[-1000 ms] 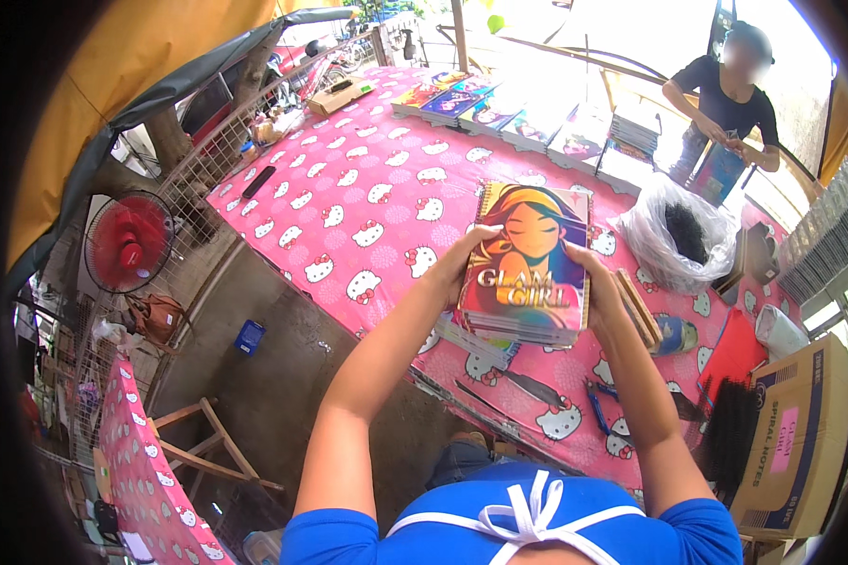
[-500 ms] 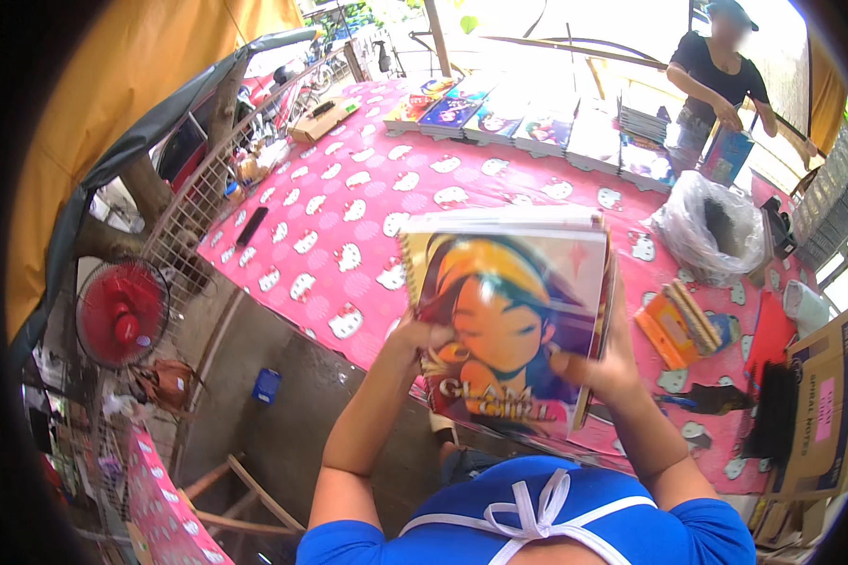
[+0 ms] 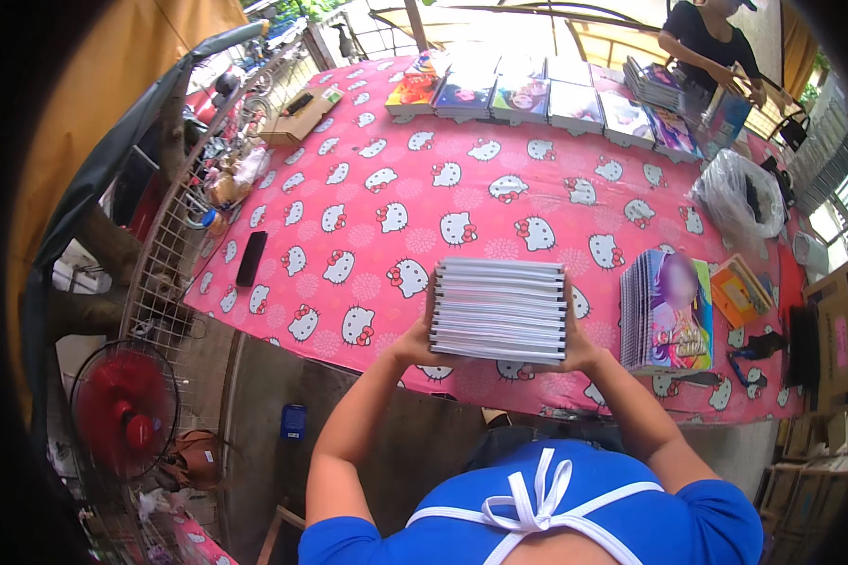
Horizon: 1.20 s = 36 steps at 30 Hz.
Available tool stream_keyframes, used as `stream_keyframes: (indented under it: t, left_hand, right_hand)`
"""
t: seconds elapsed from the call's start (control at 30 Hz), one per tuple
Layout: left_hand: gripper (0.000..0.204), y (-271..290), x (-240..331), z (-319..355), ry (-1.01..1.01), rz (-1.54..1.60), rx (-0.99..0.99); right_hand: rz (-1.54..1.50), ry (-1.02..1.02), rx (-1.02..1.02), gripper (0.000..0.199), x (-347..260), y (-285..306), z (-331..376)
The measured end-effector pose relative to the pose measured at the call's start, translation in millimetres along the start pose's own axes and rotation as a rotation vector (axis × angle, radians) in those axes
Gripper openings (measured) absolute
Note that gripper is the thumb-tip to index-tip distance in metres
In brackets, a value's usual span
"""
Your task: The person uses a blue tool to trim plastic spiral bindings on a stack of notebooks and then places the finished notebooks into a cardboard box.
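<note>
Between my two hands is a thick stack of spiral notebooks (image 3: pixel 497 311), its white page edges toward me and its covers turned out of sight. My left hand (image 3: pixel 413 341) grips the left side of the stack, and my right hand (image 3: pixel 582 350) presses the right side. The stack is at the near edge of the table; whether it rests on the cloth cannot be told. To its right lies another pile of spiral notebooks (image 3: pixel 674 315), topped by a colourful cartoon-girl cover.
A pink cartoon-cat cloth covers the table (image 3: pixel 457 193). Notebook piles (image 3: pixel 575 105) line the far edge, where a person in black (image 3: pixel 711 47) handles notebooks. A plastic bag (image 3: pixel 740 193), orange pack (image 3: pixel 740 287) and carton (image 3: pixel 834 334) lie right; a black phone (image 3: pixel 252 259) left.
The stack in my hands has turned from cover facing me to page edges facing me. The notebook pile at the right now shows beside it. My view has shifted.
</note>
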<state>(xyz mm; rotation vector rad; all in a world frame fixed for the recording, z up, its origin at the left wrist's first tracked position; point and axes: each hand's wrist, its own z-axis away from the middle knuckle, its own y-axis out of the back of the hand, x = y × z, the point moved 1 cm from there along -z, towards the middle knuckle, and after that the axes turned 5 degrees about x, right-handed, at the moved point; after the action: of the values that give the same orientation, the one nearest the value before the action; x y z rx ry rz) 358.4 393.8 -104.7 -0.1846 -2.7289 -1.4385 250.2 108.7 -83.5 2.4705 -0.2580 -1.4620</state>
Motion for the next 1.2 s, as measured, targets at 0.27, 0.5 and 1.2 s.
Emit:
stream_keyframes:
  t: [0.27,0.5,1.2]
  left_hand:
    - [0.147,-62.3,-32.0,47.0,0.727,1.017,-0.082]
    - [0.134,-99.9,-51.6,80.5,0.692,0.863,-0.112]
    - [0.042,116.4,-542.5,7.2,1.583,1.267,0.495]
  right_hand:
    - [0.227,0.032,-0.231,0.153,74.6,-0.6,33.9]
    - [0.26,-0.087,-0.253,0.079,80.4,-27.6,18.7]
    - [-1.059,-0.924,0.29,0.057,264.1,-121.1,-509.9]
